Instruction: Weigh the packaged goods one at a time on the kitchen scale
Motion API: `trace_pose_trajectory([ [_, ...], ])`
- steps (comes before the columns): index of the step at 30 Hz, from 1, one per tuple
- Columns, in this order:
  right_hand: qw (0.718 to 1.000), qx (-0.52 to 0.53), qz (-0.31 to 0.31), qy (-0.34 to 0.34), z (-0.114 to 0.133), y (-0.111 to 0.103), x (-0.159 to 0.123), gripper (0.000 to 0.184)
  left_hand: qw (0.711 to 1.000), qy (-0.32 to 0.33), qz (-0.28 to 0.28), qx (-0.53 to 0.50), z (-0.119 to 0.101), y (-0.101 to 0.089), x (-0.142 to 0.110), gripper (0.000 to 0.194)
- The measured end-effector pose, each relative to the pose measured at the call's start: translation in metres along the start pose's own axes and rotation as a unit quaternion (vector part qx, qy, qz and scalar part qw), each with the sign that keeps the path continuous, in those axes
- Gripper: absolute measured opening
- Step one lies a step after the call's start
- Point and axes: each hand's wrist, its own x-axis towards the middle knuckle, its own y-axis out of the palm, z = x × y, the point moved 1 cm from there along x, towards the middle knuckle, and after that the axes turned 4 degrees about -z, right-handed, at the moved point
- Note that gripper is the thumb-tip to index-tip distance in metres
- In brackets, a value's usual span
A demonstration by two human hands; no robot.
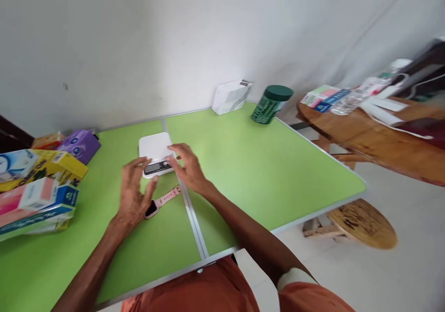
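A white digital kitchen scale lies flat on the green table, its dark display strip facing me. My left hand is at the scale's near left corner, thumb and fingers spread, with nothing held between them. From the right, my right hand reaches to the scale's edge. Its fingers are apart, and the thumb and fingertips rest at or just over the display end; firm contact is hard to tell. A smartwatch with a pink strap lies just below the scale, its dark face partly covered by my left hand.
Several product boxes and a purple pack crowd the table's left side. By the wall stand a white box and a green canister. A wooden table holding a plastic bottle and a wooden stool are at right.
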Motion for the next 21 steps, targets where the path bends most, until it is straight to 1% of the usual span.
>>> trace_pose_trajectory([
  [2,0.995,-0.044,-0.087,0.031,-0.037,-0.060,-0.003,0.056,0.993,0.022,0.095,-0.063,-0.017,0.053,0.004,0.045],
  [4,0.976,-0.100,-0.178,0.077,-0.077,-0.116,-0.012,0.055,0.978,0.041,0.171,-0.112,-0.033,0.098,0.007,0.043],
  [5,0.962,-0.125,-0.218,0.104,-0.098,-0.142,-0.017,0.057,0.970,0.045,0.200,-0.132,-0.041,0.118,0.008,0.043],
  [7,0.926,-0.169,-0.295,0.164,-0.139,-0.187,-0.027,0.068,0.955,0.042,0.245,-0.161,-0.052,0.152,0.014,0.044],
  [9,0.885,-0.182,-0.366,0.223,-0.177,-0.223,-0.031,0.081,0.944,0.030,0.277,-0.175,-0.060,0.182,0.023,0.048],
  [11,0.860,-0.176,-0.406,0.254,-0.208,-0.250,-0.026,0.096,0.939,0.013,0.295,-0.177,-0.064,0.211,0.039,0.052],
  [14,0.848,-0.164,-0.426,0.267,-0.243,-0.277,-0.003,0.122,0.939,-0.040,0.290,-0.180,-0.065,0.254,0.072,0.061],
  [17,0.843,-0.168,-0.432,0.272,-0.268,-0.294,0.026,0.141,0.936,-0.145,0.247,-0.202,-0.064,0.296,0.116,0.078],
  [19,0.839,-0.176,-0.435,0.274,-0.282,-0.302,0.042,0.147,0.928,-0.213,0.213,-0.217,-0.063,0.322,0.147,0.092],
  [21,0.836,-0.178,-0.438,0.277,-0.294,-0.308,0.055,0.148,0.921,-0.256,0.189,-0.224,-0.063,0.344,0.179,0.107],
])
